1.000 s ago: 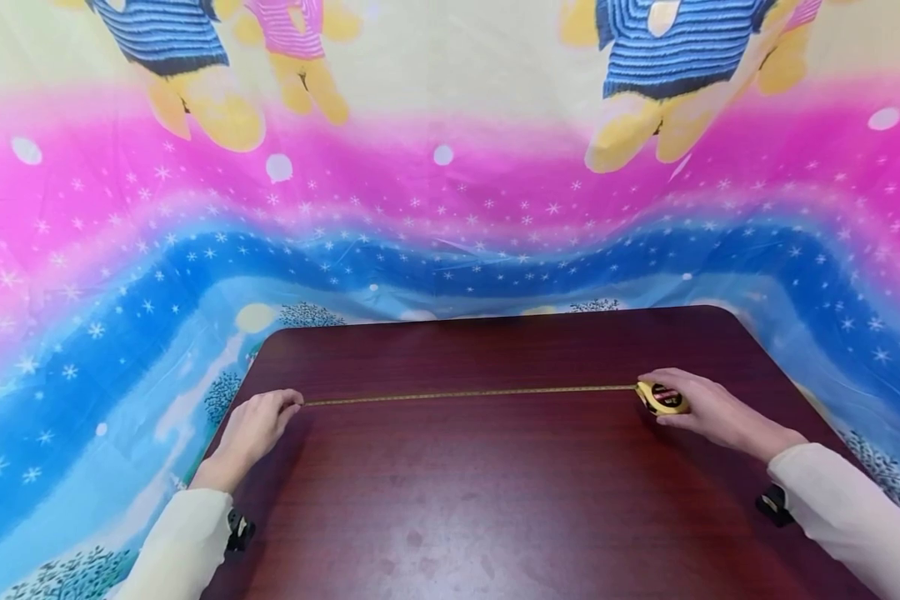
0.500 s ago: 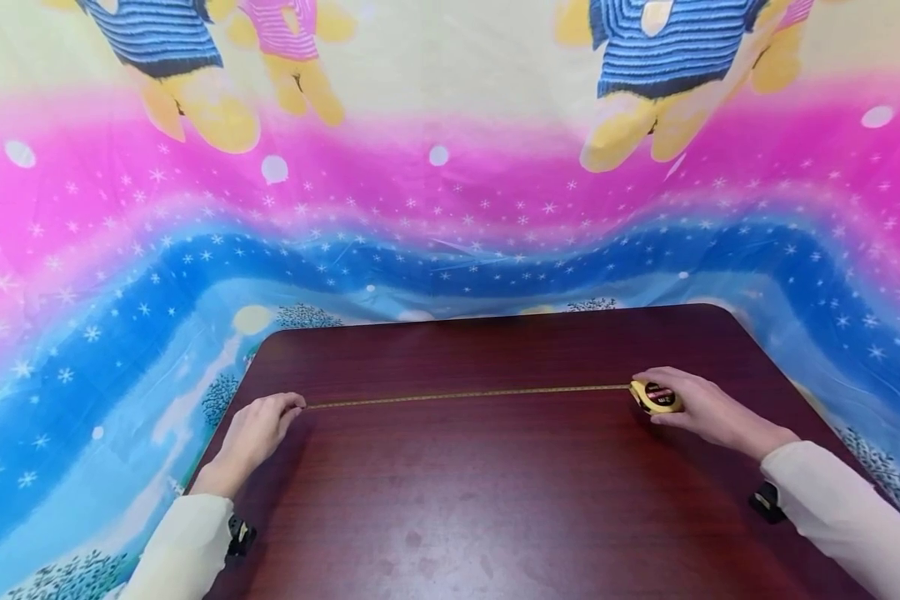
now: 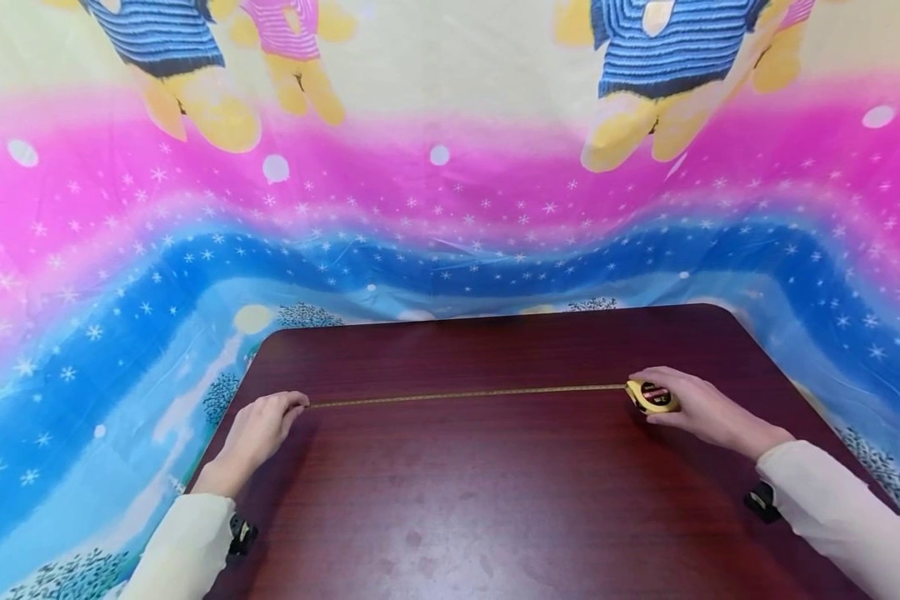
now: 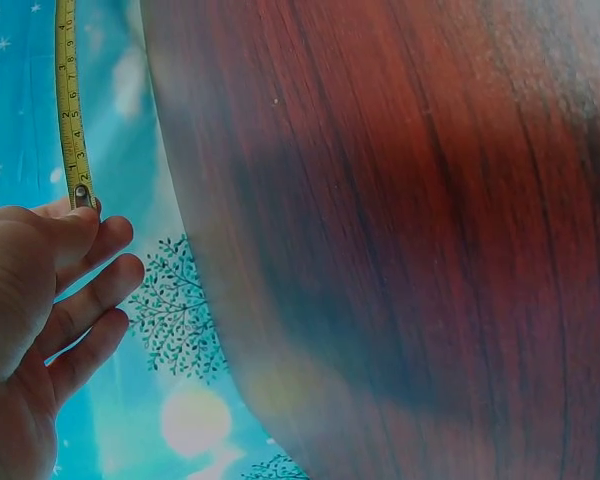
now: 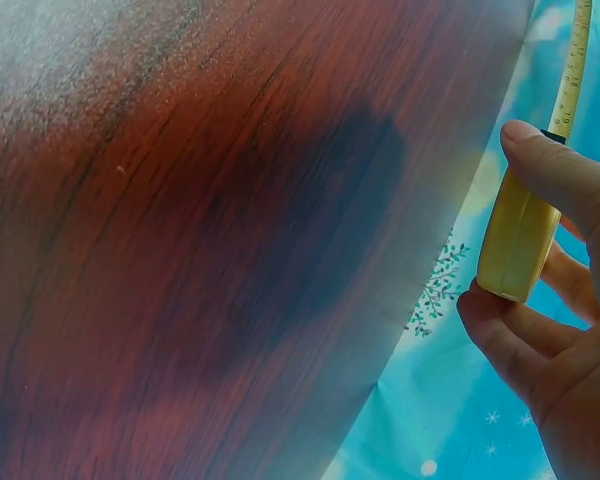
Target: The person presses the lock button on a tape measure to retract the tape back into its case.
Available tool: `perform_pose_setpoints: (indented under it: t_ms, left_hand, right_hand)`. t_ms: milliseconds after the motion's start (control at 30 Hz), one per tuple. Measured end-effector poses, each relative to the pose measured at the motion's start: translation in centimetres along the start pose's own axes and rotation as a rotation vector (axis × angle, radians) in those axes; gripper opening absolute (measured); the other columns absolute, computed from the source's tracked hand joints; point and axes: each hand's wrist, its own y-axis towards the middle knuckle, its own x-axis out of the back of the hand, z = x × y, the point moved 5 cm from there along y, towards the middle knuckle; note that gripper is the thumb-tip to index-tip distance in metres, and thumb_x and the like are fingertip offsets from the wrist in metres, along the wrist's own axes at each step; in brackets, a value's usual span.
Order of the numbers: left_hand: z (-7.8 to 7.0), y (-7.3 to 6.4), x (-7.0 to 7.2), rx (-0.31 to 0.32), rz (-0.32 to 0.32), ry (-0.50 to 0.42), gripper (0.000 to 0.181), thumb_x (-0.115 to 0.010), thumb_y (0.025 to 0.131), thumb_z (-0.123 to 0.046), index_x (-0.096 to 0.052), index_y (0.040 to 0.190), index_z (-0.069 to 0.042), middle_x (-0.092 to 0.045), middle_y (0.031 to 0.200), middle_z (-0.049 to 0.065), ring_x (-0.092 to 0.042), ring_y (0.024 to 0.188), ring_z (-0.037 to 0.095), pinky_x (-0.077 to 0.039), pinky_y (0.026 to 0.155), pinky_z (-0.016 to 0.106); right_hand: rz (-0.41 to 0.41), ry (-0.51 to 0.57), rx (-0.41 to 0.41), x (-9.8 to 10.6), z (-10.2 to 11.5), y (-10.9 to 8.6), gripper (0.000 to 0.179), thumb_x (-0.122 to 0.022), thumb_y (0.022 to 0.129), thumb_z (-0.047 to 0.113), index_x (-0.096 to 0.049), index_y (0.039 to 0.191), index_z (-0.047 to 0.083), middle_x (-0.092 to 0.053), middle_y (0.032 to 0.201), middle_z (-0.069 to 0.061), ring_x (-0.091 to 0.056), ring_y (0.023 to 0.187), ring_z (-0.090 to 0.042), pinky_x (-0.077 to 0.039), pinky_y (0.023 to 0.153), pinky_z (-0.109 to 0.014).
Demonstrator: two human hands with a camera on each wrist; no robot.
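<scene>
A yellow tape measure point(image 3: 651, 397) with a dark round label is in my right hand point(image 3: 701, 408), thumb and fingers gripping its case. From the case the yellow blade point(image 3: 465, 394) runs nearly straight across to the left above the table. My left hand point(image 3: 258, 429) pinches the blade's free end between thumb and index finger. In the left wrist view the metal end point(image 4: 81, 196) shows right at the fingertips, the other fingers loosely bent. The right wrist view shows the case point(image 5: 517, 240) edge-on, thumb near the blade's mouth and fingers at the opposite end.
Below the hands lies a dark red-brown wooden table point(image 3: 450, 483) with rounded corners. A printed cloth point(image 3: 435, 200) in pink, blue and cream, with bears and snowflakes, hangs behind it and around both sides. Each wrist carries a black strap device point(image 3: 242, 535).
My right hand and the tape case have shifted slightly left, so the stretched blade is a little shorter. The left hand has moved marginally right, still pinching the end.
</scene>
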Motion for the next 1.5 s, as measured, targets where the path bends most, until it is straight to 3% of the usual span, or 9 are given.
perform_pose_setpoints:
  t_ms: [867,1500]
  left_hand:
    - [-0.9,0.1,-0.3,-0.03,-0.003,-0.016,0.013,-0.066,0.097,-0.009,-0.075,0.105,-0.009,-0.077,0.103,0.009,-0.074,0.091,0.03,-0.058,0.077,0.05]
    - [-1.8,0.1,-1.0,-0.008,0.016,-0.022,0.013,-0.067,0.096,-0.011,-0.075,0.106,-0.01,-0.077,0.103,0.008,-0.073,0.089,0.027,-0.058,0.078,0.049]
  right_hand:
    - [0.014,0.0,0.006,-0.1,0.9,0.7,0.064,-0.082,0.084,0.016,-0.055,0.142,0.012,-0.061,0.135,-0.014,-0.059,0.121,-0.033,-0.054,0.096,-0.054]
    - [0.029,0.038,-0.018,-0.6,1.2,0.5,0.065,-0.082,0.085,0.019,-0.054,0.143,0.012,-0.059,0.138,-0.016,-0.058,0.123,-0.037,-0.052,0.099,-0.059]
